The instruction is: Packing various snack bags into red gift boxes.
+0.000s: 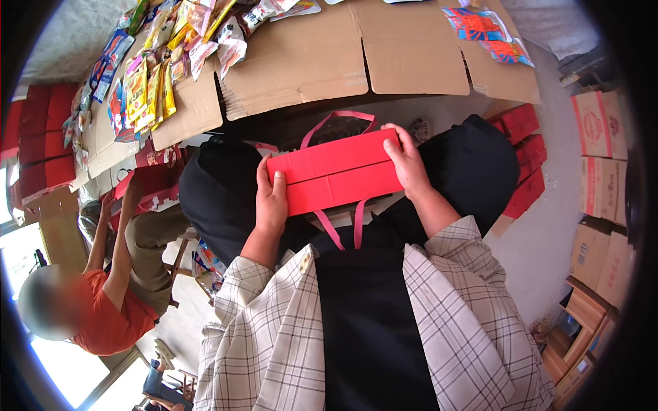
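A red cardboard gift box (342, 167) lies across my lap, between my knees. A narrow seam runs along its upward face, where two long flaps nearly meet. My left hand (272, 198) grips its left end, thumb on top. At the right end, my right hand (406, 159) holds the box with the thumb over the upper corner. One pink ribbon handle (339, 114) loops out beyond the far side. Another pink ribbon handle (330, 229) hangs from the near side towards me. The underside of the box is hidden.
Flattened cardboard (298, 61) covers the table ahead, with piled snack packets (149, 92) at left and more packets (483, 31) at right. Red boxes (524, 154) are stacked by my right knee. Cartons (599, 195) line the right side. A co-worker (115, 303) handles a red box at left.
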The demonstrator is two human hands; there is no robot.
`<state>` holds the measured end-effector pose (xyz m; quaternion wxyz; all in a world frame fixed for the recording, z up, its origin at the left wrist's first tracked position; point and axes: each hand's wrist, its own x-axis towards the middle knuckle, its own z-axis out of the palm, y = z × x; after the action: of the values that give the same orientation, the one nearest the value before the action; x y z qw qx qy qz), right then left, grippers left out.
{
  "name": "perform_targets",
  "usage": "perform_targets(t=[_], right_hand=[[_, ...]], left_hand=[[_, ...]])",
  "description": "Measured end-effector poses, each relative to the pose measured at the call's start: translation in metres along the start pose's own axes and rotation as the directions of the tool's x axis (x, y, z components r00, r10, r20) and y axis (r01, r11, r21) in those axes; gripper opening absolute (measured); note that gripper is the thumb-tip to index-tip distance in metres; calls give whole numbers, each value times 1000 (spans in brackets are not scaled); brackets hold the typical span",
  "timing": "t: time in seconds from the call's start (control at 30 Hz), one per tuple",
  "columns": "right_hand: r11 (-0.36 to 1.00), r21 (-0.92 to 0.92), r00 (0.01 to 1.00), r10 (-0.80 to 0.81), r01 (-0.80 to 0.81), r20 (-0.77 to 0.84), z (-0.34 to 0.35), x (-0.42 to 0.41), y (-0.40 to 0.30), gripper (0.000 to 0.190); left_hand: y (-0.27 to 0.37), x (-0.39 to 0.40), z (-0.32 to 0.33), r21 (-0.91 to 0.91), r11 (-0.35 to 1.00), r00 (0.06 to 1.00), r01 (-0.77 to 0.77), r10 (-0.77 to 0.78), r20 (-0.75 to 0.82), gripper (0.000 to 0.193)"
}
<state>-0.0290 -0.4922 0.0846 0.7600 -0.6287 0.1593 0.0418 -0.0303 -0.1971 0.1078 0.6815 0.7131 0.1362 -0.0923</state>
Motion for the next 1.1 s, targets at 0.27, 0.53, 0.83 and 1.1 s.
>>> perform_targets(t=[0.27, 0.53, 0.83, 1.1], right_hand=[[988, -136, 998, -66, 67, 16, -1, 4, -1, 42], [151, -760, 715, -491, 633, 498, 23, -27, -52, 54], [169, -610, 632, -170, 775, 756, 51, -41, -39, 57], [84, -846, 781, -443, 526, 441, 11, -12, -66, 57]], left_hand=[[2, 2, 1, 71, 997, 1000, 21, -21, 2, 44], [-1, 0, 0, 92, 996, 1000, 1, 1, -16, 44], [5, 2, 2, 149, 989, 1000, 3, -1, -13, 45], [-3, 1, -1, 188, 982, 1000, -19, 21, -9, 44]])
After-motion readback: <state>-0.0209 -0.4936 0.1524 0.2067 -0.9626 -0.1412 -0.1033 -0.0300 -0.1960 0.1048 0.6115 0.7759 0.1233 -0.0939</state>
